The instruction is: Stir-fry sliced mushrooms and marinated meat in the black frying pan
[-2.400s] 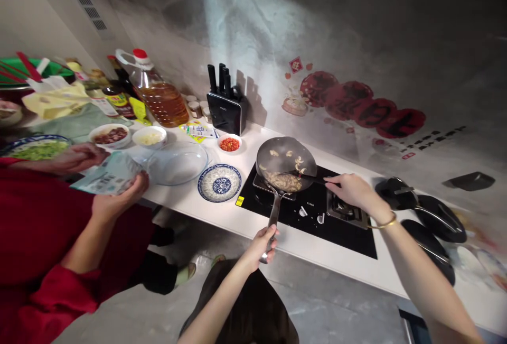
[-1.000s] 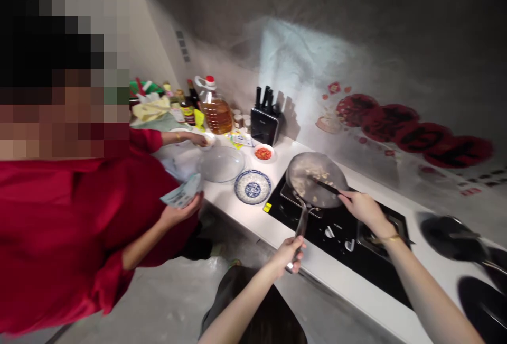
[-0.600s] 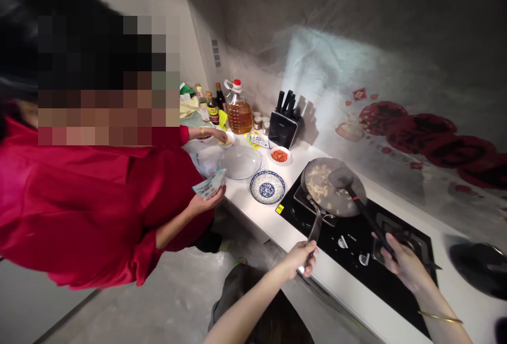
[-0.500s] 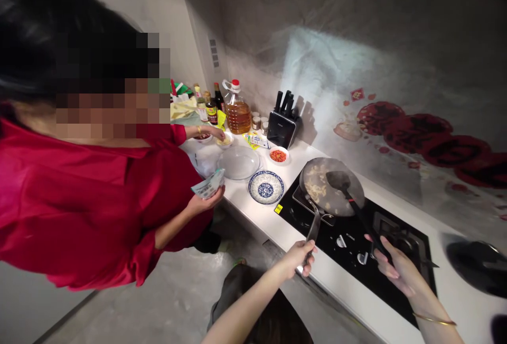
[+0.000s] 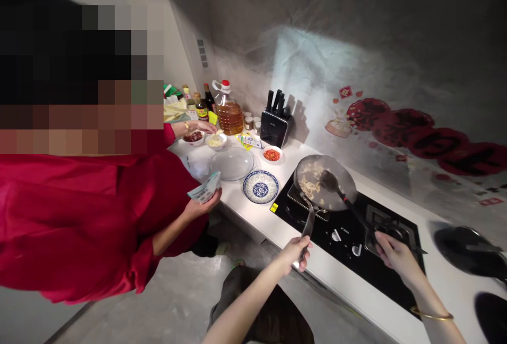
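Head: pan (image 5: 344, 176) beyond left hand (image 5: 293, 256)

Red discs (image 5: 438, 139) on the wall (image 5: 332, 21) display “日” and “上”. Lettering on the knife block (image 5: 274, 131) and stove (image 5: 340, 221) is unreadable.

Working kitchen: black hob (image 5: 346, 239) set into white table (image 5: 247, 217), pan (image 5: 343, 179) of food over one burner, knife block (image 5: 274, 130) against grey wall (image 5: 320, 58). Large oil jug (image 5: 229, 118), sauce bottles (image 5: 203, 113), small jars (image 5: 249, 122), bowls (image 5: 273, 162) of cut ingredients crowd far end. Red lettered decals (image 5: 370, 114) and steamer-basket sticker (image 5: 338, 128) decorate wall.
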Tool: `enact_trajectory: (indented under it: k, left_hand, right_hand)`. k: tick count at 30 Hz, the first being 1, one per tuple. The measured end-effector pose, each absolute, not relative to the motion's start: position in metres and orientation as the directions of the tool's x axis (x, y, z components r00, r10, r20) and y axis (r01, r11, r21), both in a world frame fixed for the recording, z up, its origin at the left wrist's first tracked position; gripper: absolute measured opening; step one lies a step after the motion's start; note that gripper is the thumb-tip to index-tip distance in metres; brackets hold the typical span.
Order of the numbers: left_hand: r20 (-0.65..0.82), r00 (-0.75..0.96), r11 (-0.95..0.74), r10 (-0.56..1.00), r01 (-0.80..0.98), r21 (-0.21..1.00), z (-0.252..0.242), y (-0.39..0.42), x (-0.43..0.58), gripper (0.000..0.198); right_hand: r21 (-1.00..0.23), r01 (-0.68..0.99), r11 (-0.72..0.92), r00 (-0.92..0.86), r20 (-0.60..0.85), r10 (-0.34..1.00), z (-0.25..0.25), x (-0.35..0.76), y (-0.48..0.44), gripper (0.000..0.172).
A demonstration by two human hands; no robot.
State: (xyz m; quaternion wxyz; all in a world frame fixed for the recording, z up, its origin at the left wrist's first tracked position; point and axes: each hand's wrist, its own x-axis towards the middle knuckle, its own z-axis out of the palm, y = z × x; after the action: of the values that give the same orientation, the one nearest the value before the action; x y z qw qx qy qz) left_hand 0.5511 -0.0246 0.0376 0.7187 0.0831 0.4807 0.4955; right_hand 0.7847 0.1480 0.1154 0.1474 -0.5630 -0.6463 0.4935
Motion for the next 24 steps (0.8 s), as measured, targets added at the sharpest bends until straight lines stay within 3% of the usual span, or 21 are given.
enact_trajectory:
  k: [4,7,9,18,24]
  left_hand:
    - [-0.603,0.035,0.494,0.797,-0.612,0.618,0.038,-0.026,0.550,0.048]
    - [-0.602,0.034,0.495,0.798,-0.607,0.622,0.037,-0.025,0.550,0.049]
    - [-0.603,0.036,0.499,0.797,-0.603,0.623,0.037,-0.025,0.551,0.049]
    - [-0.622,0.040,0.520,0.782,-0.592,0.616,0.041,-0.023,0.550,0.049]
    - [-0.627,0.033,0.523,0.779,-0.587,0.618,0.044,-0.024,0.551,0.048]
  right_hand:
    - [-0.510,0.816,0.272,-0.394,-0.146,0.907,0.138,0.812,0.175,0.052]
    - [-0.269,0.891,0.366,-0.405,-0.105,0.908,0.165,0.819,0.185,0.051]
    - [-0.175,0.901,0.397,-0.417,-0.100,0.903,0.181,0.814,0.185,0.050]
    - [0.074,0.884,0.461,-0.454,-0.097,0.886,0.212,0.794,0.169,0.039]
    - [0.081,0.850,0.521,-0.508,-0.137,0.850,0.210,0.789,0.161,0.034]
